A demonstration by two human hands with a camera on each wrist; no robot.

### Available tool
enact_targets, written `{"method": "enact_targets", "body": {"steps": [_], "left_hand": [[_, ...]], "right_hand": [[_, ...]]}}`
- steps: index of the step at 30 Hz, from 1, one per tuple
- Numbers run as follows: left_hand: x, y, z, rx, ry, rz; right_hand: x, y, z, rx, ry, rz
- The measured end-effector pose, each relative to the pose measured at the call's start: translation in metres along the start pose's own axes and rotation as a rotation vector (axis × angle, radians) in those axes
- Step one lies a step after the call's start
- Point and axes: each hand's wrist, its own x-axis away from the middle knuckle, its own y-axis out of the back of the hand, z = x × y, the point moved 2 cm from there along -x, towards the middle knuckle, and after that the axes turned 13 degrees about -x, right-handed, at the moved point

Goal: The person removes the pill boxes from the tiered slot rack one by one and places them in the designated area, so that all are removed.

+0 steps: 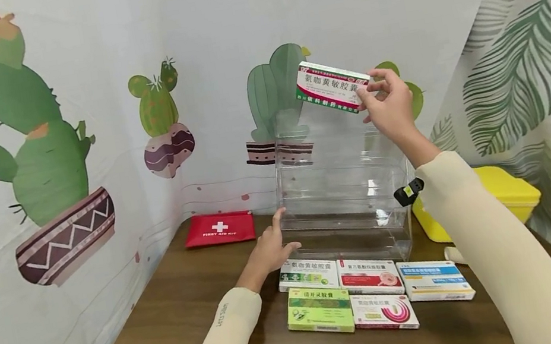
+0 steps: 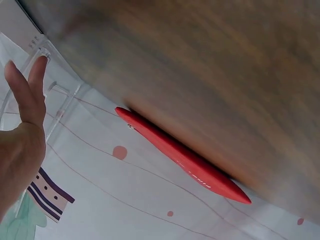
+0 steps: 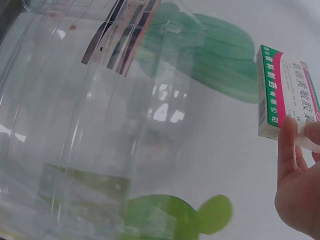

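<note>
A white, red and green medicine box [image 1: 328, 88] is pinched by its right end between the thumb and fingers of my right hand [image 1: 394, 108], held up above the top of a clear plastic tiered rack [image 1: 340, 223]. In the right wrist view the same box [image 3: 287, 90] shows its green-edged side, raised beyond the rack. My left hand [image 1: 266, 250] is at the rack's lower left side, index finger extended and thumb apart; in the left wrist view its fingertips [image 2: 39, 62] are right at the clear plastic edge. The rack's tiers hold no boxes.
Before the rack lie several medicine boxes, among them a lime-green box [image 1: 319, 309], a red-and-white box [image 1: 369, 275] and a blue-and-white box [image 1: 436, 280]. A red first aid pouch [image 1: 219, 229] is at the back left. A yellow container [image 1: 511, 189] stands right, partly behind the right sleeve.
</note>
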Motion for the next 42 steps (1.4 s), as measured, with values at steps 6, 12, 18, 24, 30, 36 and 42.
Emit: {"method": "enact_targets", "body": {"steps": [6,12,18,24,30,36,42], "left_hand": [[0.000,0.007,0.007,-0.005,0.027,0.007],[-0.001,0.011,0.016,-0.001,-0.041,0.019],[-0.001,0.011,0.020,0.014,-0.105,0.008],[-0.003,0.009,0.016,0.005,-0.120,-0.005],[-0.005,0.006,0.012,-0.002,-0.117,-0.009],[-0.004,0.003,0.007,0.005,-0.123,-0.007],[-0.002,-0.001,0.003,0.004,-0.102,0.006]], "right_hand": [[0.028,0.007,0.016,0.006,0.068,0.080],[0.052,0.014,0.024,-0.013,0.098,0.126],[0.069,0.022,0.029,-0.048,0.124,0.145],[0.089,0.037,0.036,-0.089,0.131,0.149],[0.110,0.049,0.042,-0.122,0.131,0.156],[0.127,0.058,0.042,-0.098,0.116,0.141],[0.140,0.063,0.040,-0.077,0.112,0.141]]}}
